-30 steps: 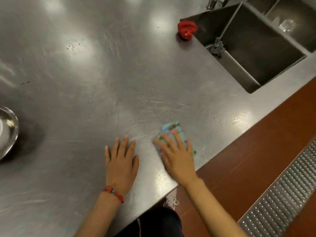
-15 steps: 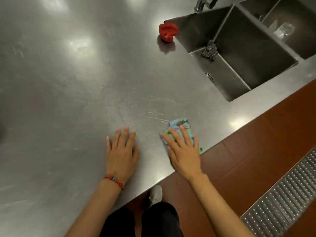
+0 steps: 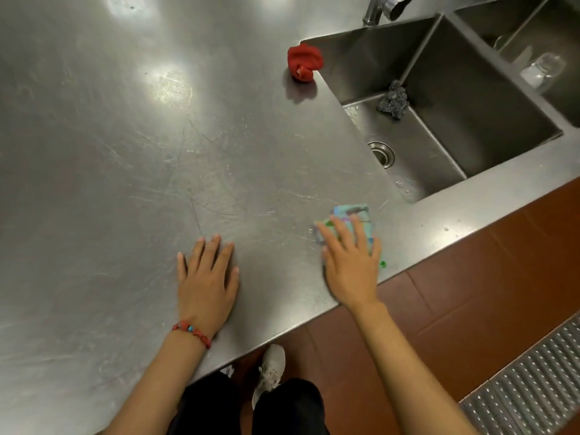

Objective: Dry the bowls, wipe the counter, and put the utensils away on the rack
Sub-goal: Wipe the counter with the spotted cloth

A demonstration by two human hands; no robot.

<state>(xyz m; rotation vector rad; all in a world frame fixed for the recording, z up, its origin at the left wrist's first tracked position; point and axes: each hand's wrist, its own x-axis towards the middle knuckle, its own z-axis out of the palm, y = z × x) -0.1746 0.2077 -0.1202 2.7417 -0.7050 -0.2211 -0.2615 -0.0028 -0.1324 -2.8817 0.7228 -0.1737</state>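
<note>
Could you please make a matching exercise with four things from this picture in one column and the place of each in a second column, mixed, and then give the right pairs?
Things
1. crumpled red cloth
2. dark steel-wool scrubber
3. folded multicoloured cloth
4. clear drinking glass

Places
A. lying inside the far sink basin
B. under the flat right hand, near the counter's front edge
C. on the steel counter by the corner of the sink
D. perched on the divider between two basins

Pairs: 1-C, 2-D, 3-B, 4-A

Overhead lights glare on the counter (image 3: 125, 152); edges curve, slightly soft.
</note>
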